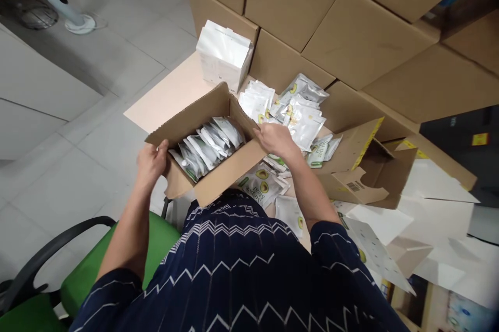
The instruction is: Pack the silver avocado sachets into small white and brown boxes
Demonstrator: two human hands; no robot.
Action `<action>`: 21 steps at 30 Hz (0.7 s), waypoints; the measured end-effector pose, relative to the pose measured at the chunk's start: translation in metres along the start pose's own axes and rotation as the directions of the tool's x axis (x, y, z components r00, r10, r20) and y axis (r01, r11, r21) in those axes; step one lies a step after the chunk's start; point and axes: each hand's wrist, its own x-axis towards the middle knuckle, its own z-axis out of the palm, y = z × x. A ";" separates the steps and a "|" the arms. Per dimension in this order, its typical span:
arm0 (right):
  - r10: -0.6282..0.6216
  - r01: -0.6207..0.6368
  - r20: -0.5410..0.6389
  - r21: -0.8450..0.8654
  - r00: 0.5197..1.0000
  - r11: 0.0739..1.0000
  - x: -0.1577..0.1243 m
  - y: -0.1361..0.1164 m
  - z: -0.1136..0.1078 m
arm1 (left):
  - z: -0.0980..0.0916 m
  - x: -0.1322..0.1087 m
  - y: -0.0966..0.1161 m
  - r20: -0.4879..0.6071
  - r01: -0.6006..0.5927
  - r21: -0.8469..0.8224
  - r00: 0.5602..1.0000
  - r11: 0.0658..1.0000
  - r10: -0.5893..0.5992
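Left hand [152, 160] grip closed on box [226, 171] flap at 9 o'clock. Right hand [275, 140] clasps the 3 o'clock wall. An uneven lift could tip it and spill the sachets [210, 145].

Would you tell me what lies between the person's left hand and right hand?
The open cardboard box, filled with a row of sachets, as the head view shows.

Both bare forearms reach forward. The left hand [152, 159] curls tight in a grip. The right hand [275, 140] lies palm down, its fingers hooked.
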 end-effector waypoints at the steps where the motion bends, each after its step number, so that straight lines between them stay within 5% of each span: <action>1: -0.009 0.009 -0.007 -0.002 1.000 1.000 -0.008 -0.002 0.006 | -0.007 0.009 0.003 0.050 -0.003 0.089 0.999 0.996 -0.001; 5: -0.010 0.009 -0.048 -0.014 0.999 1.000 -0.022 -0.006 0.024 | -0.032 0.037 0.023 0.204 0.006 0.411 0.974 0.912 -0.099; 8: -0.041 0.042 -0.097 0.001 0.994 0.999 -0.021 -0.008 0.032 | -0.051 0.049 0.037 0.226 0.047 0.433 0.961 0.900 -0.159; 12: -0.179 0.191 -0.086 0.163 0.980 0.968 -0.015 -0.006 0.041 | -0.064 0.052 0.044 0.399 0.175 -0.046 0.906 0.983 -0.142; 15: -0.207 0.229 -0.098 0.351 0.973 0.908 -0.006 0.002 0.047 | -0.055 0.043 0.041 0.462 0.272 -0.473 0.886 0.838 -0.027; 18: -0.255 0.277 -0.112 0.481 0.960 0.832 0.008 0.024 0.050 | -0.034 0.029 0.035 0.384 0.225 -0.620 0.922 0.752 0.040; 21: -0.358 0.319 -0.047 0.575 0.932 0.754 0.018 0.051 0.051 | -0.011 0.016 0.027 0.254 0.115 -0.609 0.966 0.785 0.055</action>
